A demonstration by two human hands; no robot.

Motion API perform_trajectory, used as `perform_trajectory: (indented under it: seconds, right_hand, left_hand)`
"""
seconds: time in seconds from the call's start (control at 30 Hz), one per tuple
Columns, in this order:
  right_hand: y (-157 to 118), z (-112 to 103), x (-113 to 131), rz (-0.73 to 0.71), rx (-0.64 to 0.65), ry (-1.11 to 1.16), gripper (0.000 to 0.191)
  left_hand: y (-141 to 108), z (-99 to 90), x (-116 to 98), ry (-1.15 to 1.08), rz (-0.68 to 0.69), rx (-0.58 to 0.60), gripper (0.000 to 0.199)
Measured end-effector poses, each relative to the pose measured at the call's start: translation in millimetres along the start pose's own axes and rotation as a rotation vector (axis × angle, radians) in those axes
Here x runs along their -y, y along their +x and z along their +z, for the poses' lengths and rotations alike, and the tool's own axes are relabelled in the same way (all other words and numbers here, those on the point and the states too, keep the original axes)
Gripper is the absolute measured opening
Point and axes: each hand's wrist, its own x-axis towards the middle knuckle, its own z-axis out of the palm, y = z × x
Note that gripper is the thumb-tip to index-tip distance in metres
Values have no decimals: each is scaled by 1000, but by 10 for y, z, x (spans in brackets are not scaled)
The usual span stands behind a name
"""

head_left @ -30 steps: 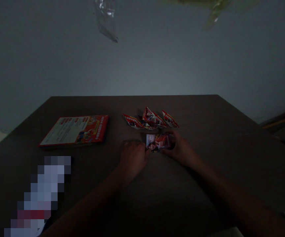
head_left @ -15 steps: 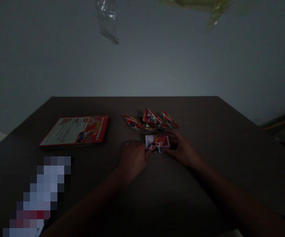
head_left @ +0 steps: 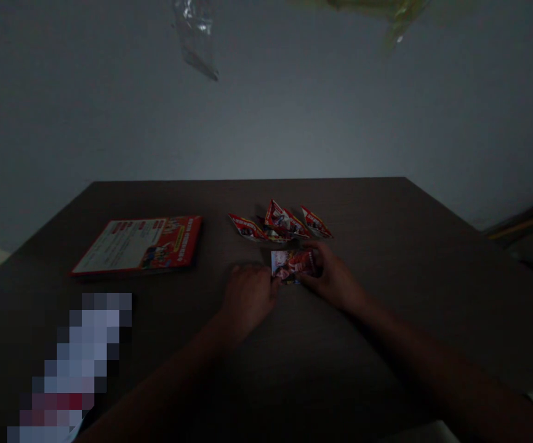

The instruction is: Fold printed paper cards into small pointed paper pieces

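Note:
A small glossy picture card point(head_left: 289, 266), perhaps a stack of them, is just above the dark table between my hands. My right hand point(head_left: 333, 277) grips its right side, thumb at the near edge and fingers at the far edge. Curled at the lower left corner, my left hand point(head_left: 248, 298) pinches the card there; most of its fingers are hidden under the hand. Just beyond the card lie several red foil packets point(head_left: 287, 223), creased and overlapping.
A flat red and white box or book point(head_left: 140, 246) lies on the table point(head_left: 363, 209) to the left. Nearer on that side is a pixelated pale object point(head_left: 79, 351). Behind the table rises a grey wall point(head_left: 294, 123), with clear plastic point(head_left: 197, 40) and yellowish plastic point(head_left: 398, 18) at the top.
My right thumb and fingers have shifted slightly inward over the card. Otherwise the whole view has only drifted a little; both hands keep to the card.

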Motion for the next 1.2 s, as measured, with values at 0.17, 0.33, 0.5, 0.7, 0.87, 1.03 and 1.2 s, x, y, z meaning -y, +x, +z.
perform_trajectory:
  seconds: [0.17, 0.33, 0.5, 0.7, 0.87, 1.03, 1.2]
  right_hand:
    - [7, 0, 19, -11, 1, -17, 54]
    - [4, -6, 44, -16, 2, -35, 51]
    - [7, -18, 79, 9, 7, -49, 50]
    - [13, -9, 83, 25, -6, -57, 54]
    - [18, -8, 64, 19, 10, 5, 63]
    - [21, 3, 55, 17, 3, 17, 63]
    - [22, 13, 48, 11, 1, 14, 61]
  left_hand:
    - [3, 7, 4, 22, 9, -16, 32]
    - [12, 2, -3, 28, 12, -17, 33]
    - [13, -20, -16, 25, -4, -2, 35]
    - [4, -25, -22, 30, -18, 6, 38]
    - [4, 8, -11, 28, -12, -10, 38]
    - [16, 20, -11, 37, -19, -17, 42]
    - [32, 4, -6, 34, -24, 14, 41]
